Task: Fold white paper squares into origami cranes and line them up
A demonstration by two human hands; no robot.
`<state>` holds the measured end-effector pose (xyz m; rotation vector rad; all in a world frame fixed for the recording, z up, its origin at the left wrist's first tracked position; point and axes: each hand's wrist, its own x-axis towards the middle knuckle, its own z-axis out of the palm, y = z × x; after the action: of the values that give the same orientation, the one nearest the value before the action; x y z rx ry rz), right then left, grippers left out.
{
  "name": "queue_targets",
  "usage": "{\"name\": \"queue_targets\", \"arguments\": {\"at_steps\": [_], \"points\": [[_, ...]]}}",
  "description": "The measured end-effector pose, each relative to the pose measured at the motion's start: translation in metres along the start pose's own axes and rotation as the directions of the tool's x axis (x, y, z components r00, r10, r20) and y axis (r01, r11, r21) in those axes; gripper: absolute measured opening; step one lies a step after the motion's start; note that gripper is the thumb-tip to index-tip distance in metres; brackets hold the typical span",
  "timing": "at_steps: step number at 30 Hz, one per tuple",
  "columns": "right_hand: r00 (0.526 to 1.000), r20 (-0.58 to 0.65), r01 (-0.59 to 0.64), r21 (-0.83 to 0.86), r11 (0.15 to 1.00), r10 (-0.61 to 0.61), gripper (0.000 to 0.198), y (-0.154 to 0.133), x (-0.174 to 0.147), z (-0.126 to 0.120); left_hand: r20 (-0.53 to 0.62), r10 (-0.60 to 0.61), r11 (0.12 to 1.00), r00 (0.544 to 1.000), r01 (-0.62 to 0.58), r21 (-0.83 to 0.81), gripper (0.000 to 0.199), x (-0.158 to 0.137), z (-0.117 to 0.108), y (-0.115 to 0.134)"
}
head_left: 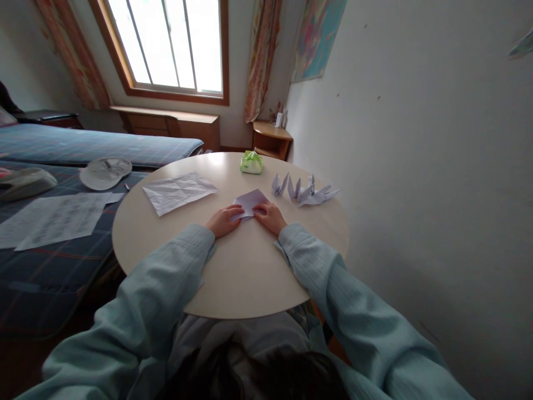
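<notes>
A folded sheet of white paper point(251, 200) lies on the round table point(245, 266) between my two hands. My left hand point(225, 220) grips its left edge, fingers curled in with the thumb low. On the other side, my right hand point(270, 216) holds the right edge with bent fingers. The paper's near corner is partly covered by the fingertips. Several folded paper cranes point(306, 191) stand to the right, beyond my right hand. A creased, unfolded paper sheet point(180, 192) rests on the table's left side.
A green tissue pack point(251, 162) sits at the table's far edge. Left of the table is a bed point(79, 283) with printed sheets point(62, 219) and a white cap point(105, 173) on it. A wall point(416, 166) rises close on the right.
</notes>
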<state>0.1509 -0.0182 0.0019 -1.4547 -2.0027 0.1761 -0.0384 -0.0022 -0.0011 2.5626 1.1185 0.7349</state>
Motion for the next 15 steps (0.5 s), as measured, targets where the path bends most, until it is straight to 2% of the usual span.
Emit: {"name": "queue_targets", "arguments": {"at_steps": [15], "points": [[1.0,0.017,0.006,-0.004,1.0,-0.006,0.016,0.0003,0.0002,-0.0021,0.003,0.002,1.0,1.0,-0.002,0.029,0.034,0.0004,0.001,0.0037]]}}
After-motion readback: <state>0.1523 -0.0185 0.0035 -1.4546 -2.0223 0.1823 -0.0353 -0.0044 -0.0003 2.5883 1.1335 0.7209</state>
